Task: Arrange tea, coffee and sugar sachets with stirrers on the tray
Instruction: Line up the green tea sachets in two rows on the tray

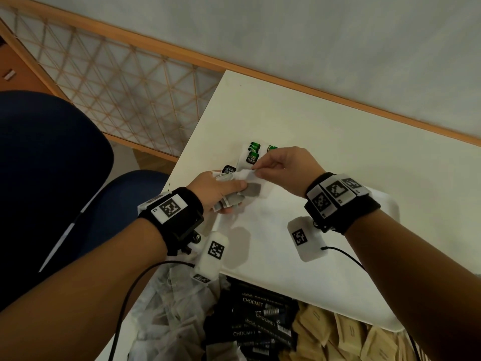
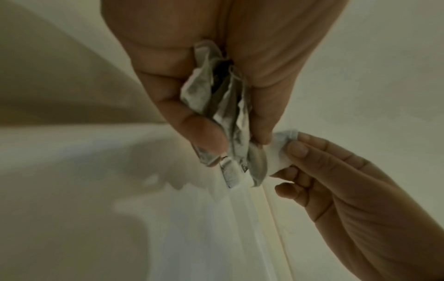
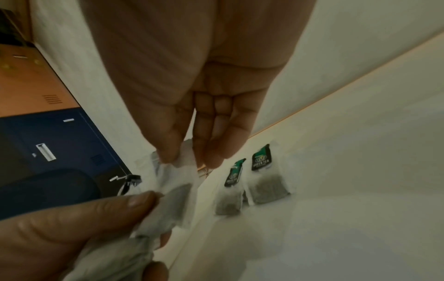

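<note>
While held above the white tray [image 1: 299, 157]: bunch of tea bags [image 2: 223, 106], clutched in left hand [image 1: 213, 191]; one tea bag [image 1: 247, 175] at bunch's edge, corner pinched by right hand [image 1: 283, 170]. Laid flat on tray: green-tagged tea bags [image 3: 266, 178], side by side.

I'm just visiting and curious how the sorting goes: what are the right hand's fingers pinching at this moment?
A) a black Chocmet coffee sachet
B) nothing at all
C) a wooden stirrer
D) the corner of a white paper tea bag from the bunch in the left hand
D: the right hand pinches the corner of a white paper tea bag drawn from the crumpled bunch of tea bags gripped by the left hand.
</note>
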The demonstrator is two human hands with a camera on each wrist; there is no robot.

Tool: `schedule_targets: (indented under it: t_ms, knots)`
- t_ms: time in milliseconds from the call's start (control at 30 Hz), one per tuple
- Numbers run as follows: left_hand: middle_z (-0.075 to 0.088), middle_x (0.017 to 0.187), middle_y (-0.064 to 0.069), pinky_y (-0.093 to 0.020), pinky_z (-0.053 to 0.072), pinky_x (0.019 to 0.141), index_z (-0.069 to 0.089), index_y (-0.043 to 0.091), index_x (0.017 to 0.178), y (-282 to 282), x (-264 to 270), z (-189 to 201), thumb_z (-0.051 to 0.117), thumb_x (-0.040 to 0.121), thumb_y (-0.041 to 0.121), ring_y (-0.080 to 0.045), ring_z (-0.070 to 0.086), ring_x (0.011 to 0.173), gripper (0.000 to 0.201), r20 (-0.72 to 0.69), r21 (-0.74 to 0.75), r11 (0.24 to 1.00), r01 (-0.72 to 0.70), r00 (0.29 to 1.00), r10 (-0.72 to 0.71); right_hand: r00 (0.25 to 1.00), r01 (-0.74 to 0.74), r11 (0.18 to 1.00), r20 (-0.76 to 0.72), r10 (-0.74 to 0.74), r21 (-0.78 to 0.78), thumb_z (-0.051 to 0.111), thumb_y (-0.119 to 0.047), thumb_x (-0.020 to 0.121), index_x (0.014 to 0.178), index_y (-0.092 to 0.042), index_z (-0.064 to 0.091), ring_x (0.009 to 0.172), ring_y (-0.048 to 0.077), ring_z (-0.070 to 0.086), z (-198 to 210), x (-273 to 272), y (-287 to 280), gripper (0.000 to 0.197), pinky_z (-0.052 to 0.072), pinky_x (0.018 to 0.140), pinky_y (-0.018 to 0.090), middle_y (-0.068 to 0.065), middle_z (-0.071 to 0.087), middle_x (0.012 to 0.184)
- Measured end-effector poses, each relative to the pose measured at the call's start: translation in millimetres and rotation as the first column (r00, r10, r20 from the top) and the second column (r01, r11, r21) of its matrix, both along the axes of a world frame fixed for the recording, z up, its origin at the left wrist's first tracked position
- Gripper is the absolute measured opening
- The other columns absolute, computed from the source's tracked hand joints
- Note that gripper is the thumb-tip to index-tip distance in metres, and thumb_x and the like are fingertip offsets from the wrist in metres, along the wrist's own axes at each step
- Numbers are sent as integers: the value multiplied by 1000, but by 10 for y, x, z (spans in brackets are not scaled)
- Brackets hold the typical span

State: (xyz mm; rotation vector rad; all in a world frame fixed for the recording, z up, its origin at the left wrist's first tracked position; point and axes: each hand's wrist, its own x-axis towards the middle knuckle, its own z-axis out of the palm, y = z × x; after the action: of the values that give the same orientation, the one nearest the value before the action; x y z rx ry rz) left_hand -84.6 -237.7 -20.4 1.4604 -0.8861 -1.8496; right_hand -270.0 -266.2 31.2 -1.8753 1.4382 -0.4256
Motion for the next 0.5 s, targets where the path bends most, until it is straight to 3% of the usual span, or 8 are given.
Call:
schedule_targets:
  t_ms: [100, 167, 233, 333, 400, 500]
  knots:
    - [67, 74, -14, -25, 48, 48, 61, 4, 97, 3, 32, 22, 70, 84, 23, -23, 63, 62, 25, 6, -11, 1000, 29, 1000, -29, 998, -59, 998, 25, 60, -3, 63, -10, 85, 94, -33, 66, 65, -9, 55, 62, 25, 48, 25, 41, 63, 5, -16, 65, 77]
    - [68, 75, -12, -25, 49, 48, 60, 6, 100, 11, 35, 39, 68, 86, 27, -21, 64, 63, 27, 13, -13, 999, 47, 999, -47, 993, -103, 995, 50, 103, 0, 51, -1, 84, 98, -41, 61, 70, 0, 58, 101, 25, 73, 43, 51, 69, 19, -13, 67, 83]
    - [67, 75, -11, -25, 49, 49, 61, 6, 103, 30, 31, 61, 65, 89, 30, -20, 64, 64, 29, 23, -22, 998, 65, 998, -65, 988, -154, 988, 25, 154, -14, 43, 5, 82, 93, -47, 61, 79, 6, 61, 118, 8, 86, 57, 54, 76, 31, -17, 67, 84]
    - [67, 77, -12, -25, 50, 50, 62, 8, 99, 44, 25, 90, 63, 89, 32, -23, 64, 71, 26, 22, -14, 996, 87, 996, -87, 969, -244, 968, -64, 240, -57, 47, 5, 83, 84, -50, 68, 82, 16, 66, 107, -14, 109, 59, 55, 75, 39, -21, 69, 90]
    - [66, 80, -14, -25, 50, 49, 62, 8, 96, 49, 16, 108, 63, 90, 32, -24, 63, 72, 24, 25, 8, 994, 111, 993, -111, 951, -291, 953, -129, 280, -78, 56, -1, 85, 90, -47, 71, 80, 16, 66, 100, -28, 120, 50, 54, 75, 33, -19, 70, 93]
    - [66, 81, -16, -25, 52, 49, 62, 8, 98, 54, -4, 118, 61, 91, 32, -22, 63, 67, 25, 32, 24, 992, 123, 992, -124, 938, -331, 938, -150, 314, -107, 67, -10, 86, 99, -28, 75, 78, 0, 58, 116, -49, 96, 24, 43, 72, 9, -12, 70, 92]
